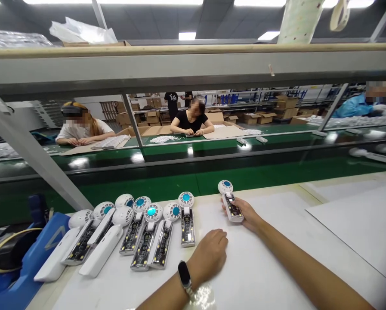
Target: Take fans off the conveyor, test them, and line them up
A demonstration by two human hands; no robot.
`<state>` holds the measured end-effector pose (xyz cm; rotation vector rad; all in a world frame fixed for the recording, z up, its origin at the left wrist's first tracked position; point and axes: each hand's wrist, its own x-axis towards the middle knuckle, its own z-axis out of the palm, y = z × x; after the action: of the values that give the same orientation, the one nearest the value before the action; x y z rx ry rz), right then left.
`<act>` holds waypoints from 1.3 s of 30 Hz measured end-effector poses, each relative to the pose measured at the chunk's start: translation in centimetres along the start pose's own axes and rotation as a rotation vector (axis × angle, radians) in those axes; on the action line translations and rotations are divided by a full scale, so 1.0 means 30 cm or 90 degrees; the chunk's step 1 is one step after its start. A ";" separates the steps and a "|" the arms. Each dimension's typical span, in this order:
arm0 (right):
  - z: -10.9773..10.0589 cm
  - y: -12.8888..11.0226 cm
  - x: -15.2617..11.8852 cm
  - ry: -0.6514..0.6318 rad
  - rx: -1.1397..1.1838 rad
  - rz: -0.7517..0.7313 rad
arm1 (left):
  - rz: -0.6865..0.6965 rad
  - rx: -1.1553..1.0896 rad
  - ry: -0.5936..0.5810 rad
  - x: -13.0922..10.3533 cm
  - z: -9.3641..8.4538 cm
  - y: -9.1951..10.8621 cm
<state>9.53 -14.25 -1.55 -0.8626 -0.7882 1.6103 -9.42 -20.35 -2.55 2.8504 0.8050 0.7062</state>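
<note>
Holding a small handheld fan (230,204) by its handle, the right hand (249,215) grips it at the far edge of the white counter (276,241), the round head pointing away toward the green conveyor belt (251,176) and the open circuit side facing up. The left hand (210,254) rests curled in a loose fist on the counter just beside it, holding nothing; a dark wristband (183,271) sits on that wrist. To the left lies a row of similar fans (147,228), some with blue centres showing and boards exposed, some with white covers on, packed touching one another. Farther left stands a blue tape dispenser (21,258).

The held fan sits close to the counter's edge, so a loose grip could, I judge, let it slide onto the belt. Its bare board could also be smudged or stressed by fingers pressing on it. A sweep of the left forearm might knock the crowded row out of line.

Across the belt, other people sit working.
</note>
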 end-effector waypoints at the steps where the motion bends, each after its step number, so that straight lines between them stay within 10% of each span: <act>1: -0.001 -0.002 0.001 0.004 -0.003 -0.004 | -0.001 -0.002 -0.002 -0.003 0.002 -0.001; 11: 0.013 0.007 -0.024 -0.031 -0.047 0.012 | -0.035 0.008 0.026 -0.004 -0.002 0.010; 22: 0.089 0.052 -0.132 -0.306 -0.025 0.101 | -0.136 0.086 0.253 0.004 -0.009 -0.023; 39: 0.087 0.072 -0.140 -0.391 0.002 0.171 | -0.157 0.135 0.188 0.004 -0.013 -0.029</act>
<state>6.83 -18.93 -1.48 -0.4765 -1.1249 2.1570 -9.91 -19.54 -2.35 2.7847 1.3203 1.0782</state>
